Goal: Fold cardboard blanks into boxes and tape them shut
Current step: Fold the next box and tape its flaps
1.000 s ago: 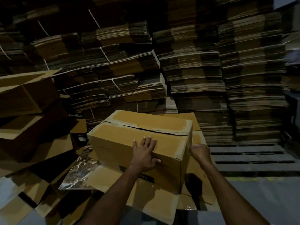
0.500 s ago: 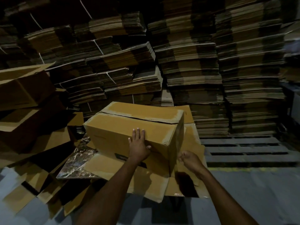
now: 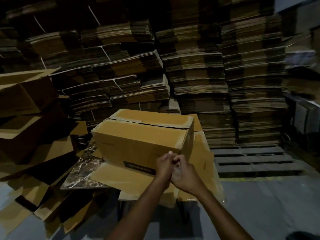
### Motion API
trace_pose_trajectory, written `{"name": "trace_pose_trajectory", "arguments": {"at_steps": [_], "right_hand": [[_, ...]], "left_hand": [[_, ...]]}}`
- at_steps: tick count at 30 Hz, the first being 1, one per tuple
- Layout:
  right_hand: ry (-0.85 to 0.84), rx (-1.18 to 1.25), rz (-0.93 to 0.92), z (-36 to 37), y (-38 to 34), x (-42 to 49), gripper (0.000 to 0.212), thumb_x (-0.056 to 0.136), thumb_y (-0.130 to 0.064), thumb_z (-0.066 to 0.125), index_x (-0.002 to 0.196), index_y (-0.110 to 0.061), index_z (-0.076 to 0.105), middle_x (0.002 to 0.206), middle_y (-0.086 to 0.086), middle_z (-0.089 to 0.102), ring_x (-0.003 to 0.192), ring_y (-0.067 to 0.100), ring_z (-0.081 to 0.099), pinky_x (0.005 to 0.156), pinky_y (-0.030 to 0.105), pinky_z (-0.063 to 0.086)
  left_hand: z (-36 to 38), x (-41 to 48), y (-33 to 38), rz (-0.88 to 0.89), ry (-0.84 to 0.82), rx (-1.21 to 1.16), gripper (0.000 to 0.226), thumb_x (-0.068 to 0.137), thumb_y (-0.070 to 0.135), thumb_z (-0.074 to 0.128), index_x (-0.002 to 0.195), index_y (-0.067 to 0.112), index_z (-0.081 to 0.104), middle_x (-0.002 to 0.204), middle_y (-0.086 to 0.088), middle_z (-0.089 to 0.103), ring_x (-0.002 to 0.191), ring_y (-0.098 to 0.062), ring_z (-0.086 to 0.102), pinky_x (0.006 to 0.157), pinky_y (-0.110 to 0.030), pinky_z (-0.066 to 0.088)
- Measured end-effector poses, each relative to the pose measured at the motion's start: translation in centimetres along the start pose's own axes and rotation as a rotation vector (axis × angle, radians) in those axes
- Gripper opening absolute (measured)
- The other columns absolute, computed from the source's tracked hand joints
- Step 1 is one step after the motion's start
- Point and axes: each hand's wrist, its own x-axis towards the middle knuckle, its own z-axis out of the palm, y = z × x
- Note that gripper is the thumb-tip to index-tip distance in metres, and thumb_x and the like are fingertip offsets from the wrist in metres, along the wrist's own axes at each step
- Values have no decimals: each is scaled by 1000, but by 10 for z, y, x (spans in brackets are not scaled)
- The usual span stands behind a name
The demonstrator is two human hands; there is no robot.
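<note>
A folded brown cardboard box (image 3: 138, 141) stands in front of me on flat cardboard sheets (image 3: 121, 177), its two top flaps folded down with a gap along their seam. My left hand (image 3: 163, 166) and my right hand (image 3: 185, 175) meet just before the box's near right corner, clear of the box. Their fingers are curled and their fingertips touch. Between them shows a small, pale, translucent thing that looks like a tape roll (image 3: 175, 172), and both hands hold it. The dim light and blur hide its details.
Tall strapped stacks of flat cardboard blanks (image 3: 199, 75) fill the background. Open folded boxes (image 3: 26, 94) and loose sheets pile up at the left. A marble-patterned slab (image 3: 81, 172) pokes out under the sheets. A wooden pallet (image 3: 251, 160) lies at the right on the grey floor (image 3: 268, 205).
My left hand has left the box's front face and my right hand has left its right side. Both have come together in front of the near right corner.
</note>
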Motion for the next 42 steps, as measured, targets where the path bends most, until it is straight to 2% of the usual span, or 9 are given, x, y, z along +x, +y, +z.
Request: {"name": "trace_pose_trajectory", "arguments": {"at_steps": [6, 10, 17, 22, 27, 30, 34, 37, 42], "right_hand": [[66, 317, 59, 50, -37, -34, 53, 86, -45, 68, 125, -41, 32, 126, -9, 61, 112, 4, 62, 91, 33, 54], [64, 575, 98, 89, -61, -49, 72, 71, -54, 62, 132, -37, 29, 131, -5, 51, 116, 10, 56, 83, 27, 49], [52, 340, 77, 135, -98, -62, 53, 107, -32, 48, 150, -45, 21, 144, -13, 45, 121, -2, 55, 100, 24, 50], [214, 195, 113, 150, -104, -75, 55, 86, -4, 77, 128, -29, 51, 109, -13, 71, 94, -5, 69, 72, 11, 55], [245, 101, 87, 166, -115, -89, 43, 90, -8, 74, 115, -33, 49, 96, -7, 75, 76, -3, 71, 65, 26, 62], [137, -143, -5, 175, -123, -98, 17, 102, -27, 57, 113, -33, 46, 87, -6, 71, 71, 6, 67, 61, 32, 60], [-110, -148, -15, 180, -129, -107, 29, 96, -18, 59, 120, -30, 50, 94, -1, 71, 77, 10, 67, 54, 18, 51], [106, -73, -74, 173, -128, -111, 29, 85, -12, 72, 100, -34, 58, 82, -12, 70, 73, -4, 67, 61, 23, 59], [399, 93, -92, 170, -121, -100, 17, 98, -31, 66, 111, -34, 55, 106, -15, 66, 99, 6, 67, 77, 23, 57]], "left_hand": [[-58, -18, -1, -197, 174, -222, 37, 106, 14, 45, 138, -3, 51, 109, -16, 65, 73, -15, 54, 66, -28, 45], [-84, -43, 0, -214, 187, -316, 32, 109, 28, 43, 117, 5, 63, 116, -20, 67, 87, -25, 65, 69, -32, 53], [-130, -83, -12, -195, 33, -525, 70, 87, 64, 65, 131, 9, 62, 111, -13, 61, 113, -22, 57, 102, -36, 39], [-154, -97, -17, -280, 41, -533, 23, 103, 23, 53, 92, 6, 64, 72, -10, 66, 65, -20, 65, 60, -29, 53], [-175, -98, -36, -309, 108, -358, 23, 104, 17, 51, 96, 2, 66, 76, -14, 69, 70, -27, 67, 64, -33, 54], [-187, -94, -43, -306, 180, -333, 30, 107, 20, 48, 90, 2, 65, 69, -10, 65, 64, -24, 62, 57, -28, 48], [-203, -96, -43, -285, 253, -331, 35, 103, 0, 43, 69, 9, 49, 47, -3, 52, 49, -18, 53, 41, -19, 42], [-215, -97, -40, -245, 301, -362, 20, 101, -2, 42, 86, 5, 54, 63, -12, 61, 54, -21, 59, 53, -29, 50], [-225, -94, -25, -190, 162, -584, 21, 105, 2, 46, 123, -3, 55, 131, -19, 58, 123, -36, 57, 89, -50, 54]]}}
